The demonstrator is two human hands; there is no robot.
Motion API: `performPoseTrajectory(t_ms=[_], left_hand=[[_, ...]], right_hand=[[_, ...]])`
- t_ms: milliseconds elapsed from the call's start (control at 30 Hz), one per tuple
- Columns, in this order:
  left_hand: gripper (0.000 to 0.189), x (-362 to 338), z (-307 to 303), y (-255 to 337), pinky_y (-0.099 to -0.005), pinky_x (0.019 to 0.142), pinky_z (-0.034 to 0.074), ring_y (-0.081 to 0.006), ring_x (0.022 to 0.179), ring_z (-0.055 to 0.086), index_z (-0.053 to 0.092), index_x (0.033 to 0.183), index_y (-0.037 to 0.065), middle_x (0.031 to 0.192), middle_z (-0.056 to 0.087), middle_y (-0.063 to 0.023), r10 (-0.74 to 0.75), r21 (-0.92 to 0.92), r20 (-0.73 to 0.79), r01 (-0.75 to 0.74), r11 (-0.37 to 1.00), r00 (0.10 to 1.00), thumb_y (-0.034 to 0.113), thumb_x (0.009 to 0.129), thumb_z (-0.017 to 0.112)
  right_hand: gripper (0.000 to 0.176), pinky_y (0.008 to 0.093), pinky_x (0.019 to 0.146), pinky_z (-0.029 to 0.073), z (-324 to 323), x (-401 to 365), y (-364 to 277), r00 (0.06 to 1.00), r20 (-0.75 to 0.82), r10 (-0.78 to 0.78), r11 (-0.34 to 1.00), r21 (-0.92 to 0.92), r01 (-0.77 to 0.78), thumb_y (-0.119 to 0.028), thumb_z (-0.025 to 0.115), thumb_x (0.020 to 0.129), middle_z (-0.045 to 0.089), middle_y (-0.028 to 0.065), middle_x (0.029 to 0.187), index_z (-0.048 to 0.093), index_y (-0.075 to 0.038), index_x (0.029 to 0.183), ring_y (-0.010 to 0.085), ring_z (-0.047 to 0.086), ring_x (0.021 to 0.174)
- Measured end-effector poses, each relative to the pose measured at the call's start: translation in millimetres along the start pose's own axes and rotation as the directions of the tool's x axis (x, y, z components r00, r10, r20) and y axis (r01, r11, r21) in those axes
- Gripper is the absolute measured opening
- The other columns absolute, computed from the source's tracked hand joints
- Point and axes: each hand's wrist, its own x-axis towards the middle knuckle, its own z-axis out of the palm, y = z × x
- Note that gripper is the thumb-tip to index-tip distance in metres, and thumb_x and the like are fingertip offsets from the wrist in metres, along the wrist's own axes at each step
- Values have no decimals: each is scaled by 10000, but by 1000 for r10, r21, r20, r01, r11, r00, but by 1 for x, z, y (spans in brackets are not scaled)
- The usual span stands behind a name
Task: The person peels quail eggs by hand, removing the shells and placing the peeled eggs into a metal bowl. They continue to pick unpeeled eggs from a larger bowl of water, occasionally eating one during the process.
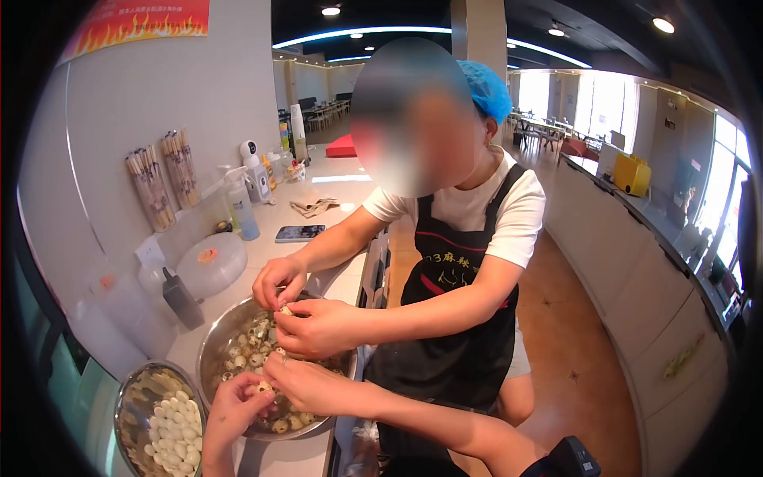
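Observation:
My left hand (237,404) is closed on a small speckled egg (265,387) over the near part of a large steel bowl (208,350). My right hand (306,385) meets it from the right, fingers bent and pressed near the same egg; what its fingertips hold is hidden. Speckled quail eggs (248,347) lie in the large bowl. Just beyond my hands, a co-worker's two hands hold another egg (284,310) above the bowl. A smaller steel bowl (131,385) with many peeled white eggs (175,433) stands to the left.
The co-worker in a black apron (453,254) stands at the counter's right side. Behind the large bowl are a phone (300,233), a cloth (314,207), a spray bottle (244,208) and a round translucent lid (213,266). Chopstick bundles (151,187) hang on the wall.

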Motion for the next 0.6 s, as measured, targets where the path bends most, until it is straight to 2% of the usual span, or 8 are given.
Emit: performPoseTrajectory(t_ms=[67, 133, 167, 233, 367, 400, 500, 600], left_hand=[[212, -1, 2, 0, -169, 422, 348, -53, 515, 509, 538, 947, 19, 650, 591, -39, 9, 1, -14, -9, 1000, 1000, 100, 761, 599], [222, -1, 1, -3, -174, 442, 365, -58, 533, 519, 537, 954, 12, 658, 588, -34, 4, -13, -14, -4, 1000, 1000, 91, 756, 602], [233, 0, 1, -2, -178, 462, 382, -62, 551, 528, 537, 961, 6, 666, 584, -29, 1, -23, -16, -1, 1000, 1000, 82, 752, 606], [246, 1, 4, -1, -188, 498, 409, -63, 579, 533, 532, 967, -5, 689, 576, -24, 1, -69, -2, -2, 998, 1000, 58, 741, 610], [206, 0, 3, -4, -182, 479, 394, -52, 567, 506, 543, 916, -6, 699, 570, -21, 99, 69, -43, -96, 993, 994, 55, 731, 613], [188, 2, 2, -2, -168, 440, 368, -45, 548, 492, 546, 890, -5, 696, 568, -16, 142, 105, -54, -136, 985, 988, 62, 728, 612], [193, -2, 3, 8, -196, 499, 430, -59, 593, 510, 558, 897, -11, 710, 570, -23, 43, 27, -41, -42, 999, 998, 57, 728, 619], [197, 1, 1, -2, -199, 495, 441, -66, 602, 515, 555, 902, -15, 724, 570, -32, 81, -21, -41, -81, 996, 996, 62, 731, 614]], right_hand=[[119, 408, 573, 377, -2, -1, -7, 1000, 30, -1, 999, -50, 3, -74, 430, 830, 455, 190, 773, 355, 19, 836, 363, 497, 700], [132, 431, 550, 366, -9, 0, -15, 979, 137, 150, 989, -32, -147, -82, 407, 841, 432, 210, 766, 335, 29, 832, 377, 494, 690], [132, 431, 550, 366, -10, 1, -12, 979, 142, 148, 989, -43, -143, -82, 407, 841, 432, 210, 766, 335, 29, 832, 377, 494, 690], [144, 436, 529, 367, -4, 0, -9, 998, 40, 52, 997, -55, -49, -98, 401, 846, 433, 206, 756, 332, 28, 838, 379, 496, 667], [139, 430, 547, 400, -5, -2, -11, 999, 15, 39, 995, -88, -37, -94, 412, 839, 436, 196, 797, 344, 26, 859, 365, 508, 686], [161, 412, 569, 413, -7, -2, -14, 997, 2, 77, 993, -92, -76, -7, 473, 724, 445, 162, 824, 381, 17, 855, 340, 510, 721], [178, 411, 573, 416, -7, -2, -17, 998, 2, 69, 994, -81, -68, 5, 477, 714, 443, 163, 828, 384, 18, 865, 343, 507, 726], [192, 412, 572, 419, -7, -2, -19, 995, 24, 99, 991, -98, -97, 21, 476, 703, 441, 168, 848, 386, 19, 873, 342, 506, 756]])
